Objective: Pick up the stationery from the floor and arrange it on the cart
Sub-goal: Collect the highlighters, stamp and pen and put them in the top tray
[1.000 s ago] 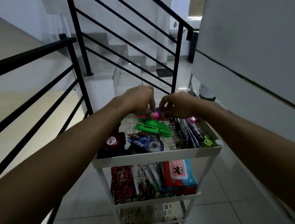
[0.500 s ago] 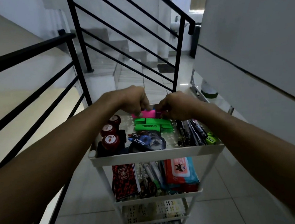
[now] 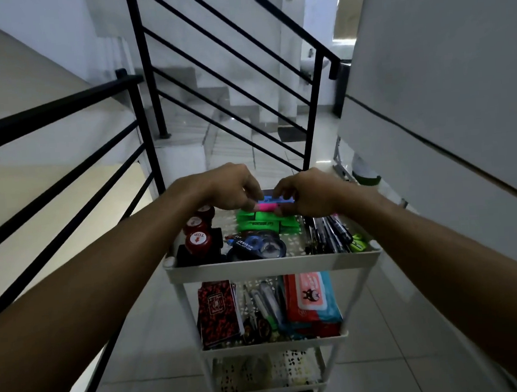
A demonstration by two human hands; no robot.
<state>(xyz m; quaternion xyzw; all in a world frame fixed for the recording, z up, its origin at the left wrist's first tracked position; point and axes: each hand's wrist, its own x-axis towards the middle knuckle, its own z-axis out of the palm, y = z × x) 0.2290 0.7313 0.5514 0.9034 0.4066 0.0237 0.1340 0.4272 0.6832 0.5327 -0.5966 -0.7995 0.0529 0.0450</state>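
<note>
White cart stands on the tiled floor of a narrow landing. Black railing runs close along its left side; grey wall close on the right. More railing bars and stairs lie directly beyond the far end. Open floor shows only on the near side, around the cart legs.

Top tray is crowded. Left edge: three red-capped round stamps, in a row. Centre near: blue correction tape dispenser. Right side: bundle of dark pens lying lengthwise, a small green item at the near right corner. Middle shelf holds a red patterned notebook, scissors and pens, a red and blue wipes pack.

Green highlighters lie side by side at centre far. Just beyond them, the pink highlighter and a blue item sit at the far end of the tray. Left hand and right hand meet over these, fingers curled down onto their ends; left fingers at the pink highlighter's left end, right fingers at its right end. Whether each actually pinches it, cannot tell.
</note>
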